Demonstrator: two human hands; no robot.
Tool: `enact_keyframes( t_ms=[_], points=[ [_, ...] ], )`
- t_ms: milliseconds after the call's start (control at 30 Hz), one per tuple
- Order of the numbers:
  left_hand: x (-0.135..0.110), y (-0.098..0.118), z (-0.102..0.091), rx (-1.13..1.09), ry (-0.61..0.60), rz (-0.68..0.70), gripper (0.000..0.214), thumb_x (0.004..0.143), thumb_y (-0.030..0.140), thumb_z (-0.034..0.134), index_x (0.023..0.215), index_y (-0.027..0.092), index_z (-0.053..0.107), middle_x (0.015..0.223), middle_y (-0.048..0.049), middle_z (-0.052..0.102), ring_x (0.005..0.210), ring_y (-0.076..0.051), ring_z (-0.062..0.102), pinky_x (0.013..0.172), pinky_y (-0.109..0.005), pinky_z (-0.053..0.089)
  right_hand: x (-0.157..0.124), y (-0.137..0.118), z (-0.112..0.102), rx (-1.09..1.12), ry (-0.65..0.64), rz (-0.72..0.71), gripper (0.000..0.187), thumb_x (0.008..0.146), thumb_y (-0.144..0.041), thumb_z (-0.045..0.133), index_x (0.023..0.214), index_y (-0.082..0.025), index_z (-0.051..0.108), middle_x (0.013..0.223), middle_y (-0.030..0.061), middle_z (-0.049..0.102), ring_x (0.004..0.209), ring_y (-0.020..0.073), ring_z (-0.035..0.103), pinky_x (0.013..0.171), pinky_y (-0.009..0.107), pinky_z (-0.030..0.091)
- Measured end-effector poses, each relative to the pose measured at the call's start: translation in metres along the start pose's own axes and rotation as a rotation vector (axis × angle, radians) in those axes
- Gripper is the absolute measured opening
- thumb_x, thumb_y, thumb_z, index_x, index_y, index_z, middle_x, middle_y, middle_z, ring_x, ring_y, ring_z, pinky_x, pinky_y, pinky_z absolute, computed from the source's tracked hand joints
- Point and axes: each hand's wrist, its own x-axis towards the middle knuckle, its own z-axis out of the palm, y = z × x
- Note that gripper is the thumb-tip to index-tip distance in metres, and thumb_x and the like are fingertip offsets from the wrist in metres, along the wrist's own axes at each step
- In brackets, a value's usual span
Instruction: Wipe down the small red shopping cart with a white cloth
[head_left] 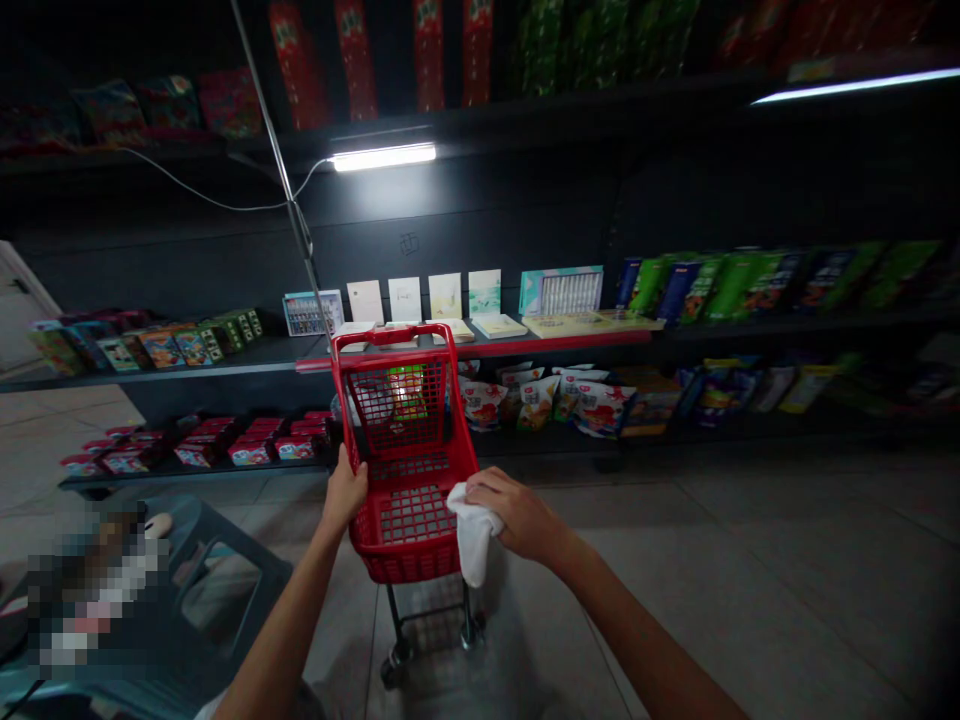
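Observation:
A small red plastic shopping cart (412, 565) with a grid basket stands in front of me on dark wheels. My left hand (346, 490) is closed around the left rim of its basket, thumb on the inner side. In my right hand (517, 510) is a white cloth (476, 545), pressed against the cart's right rim near the front corner. The cloth hangs down outside the basket. Through the grid the basket floor shows, and behind its raised back a bright green item on the shelf is partly visible.
Dark store shelves (495, 225) run across, with a lit tube lamp (384, 157), upright booklets (405, 299) and snack bags (600, 405). A metal pole (274, 140) rises behind the cart. At lower left stands a grey-green plastic stool (225, 530) with blurred-out things beside it.

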Motion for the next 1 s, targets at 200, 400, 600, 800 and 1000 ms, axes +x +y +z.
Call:
enact_keyframes(
  t_ms=[200, 400, 600, 800, 1000],
  points=[
    [-0.011, 0.013, -0.001, 0.023, -0.029, -0.027, 0.061, 0.094, 0.033, 0.048, 0.154, 0.023, 0.043, 0.127, -0.0175, 0.071, 0.114, -0.038, 0.069, 0.102, -0.048, 0.046, 0.006, -0.012, 0.004, -0.037, 0.044, 0.073, 0.038, 0.081, -0.022, 0.065, 0.119, -0.018, 0.067, 0.120, 0.0090, 0.065, 0.116, 0.0245, 0.052, 0.106, 0.038, 0.041],
    [0.004, 0.002, -0.006, 0.016, -0.014, -0.047, 0.064, 0.091, 0.033, 0.054, 0.153, 0.023, 0.046, 0.134, -0.0158, 0.068, 0.125, -0.035, 0.063, 0.107, -0.046, 0.044, 0.011, -0.012, 0.021, -0.151, 0.129, 0.127, 0.036, 0.100, -0.031, 0.050, 0.131, -0.019, 0.064, 0.130, 0.0118, 0.061, 0.123, 0.0266, 0.047, 0.111, 0.044, 0.038],
    [0.018, -0.010, -0.010, 0.044, -0.041, -0.004, 0.066, 0.093, 0.027, 0.051, 0.158, 0.023, 0.040, 0.138, -0.0156, 0.065, 0.127, -0.035, 0.062, 0.109, -0.047, 0.043, 0.017, 0.023, 0.030, -0.044, 0.287, 0.196, 0.041, 0.102, -0.024, 0.044, 0.141, -0.021, 0.056, 0.129, 0.0110, 0.058, 0.120, 0.0225, 0.051, 0.108, 0.038, 0.043],
    [0.034, -0.023, -0.013, 0.078, -0.045, 0.037, 0.062, 0.096, 0.025, 0.048, 0.157, 0.023, 0.041, 0.140, -0.0126, 0.065, 0.129, -0.031, 0.062, 0.110, -0.042, 0.044, 0.041, 0.051, 0.053, 0.131, 0.549, 0.227, 0.030, 0.096, -0.020, 0.050, 0.123, -0.018, 0.064, 0.116, 0.0100, 0.061, 0.109, 0.0212, 0.061, 0.099, 0.034, 0.049],
    [0.037, -0.021, -0.016, 0.118, -0.039, 0.041, 0.058, 0.096, 0.024, 0.049, 0.154, 0.025, 0.045, 0.136, -0.0094, 0.068, 0.126, -0.027, 0.064, 0.109, -0.038, 0.046, 0.068, 0.033, 0.060, 0.162, 0.646, 0.139, 0.022, 0.095, -0.020, 0.055, 0.113, -0.020, 0.068, 0.111, 0.0101, 0.066, 0.106, 0.0228, 0.062, 0.095, 0.036, 0.050]
  ],
)
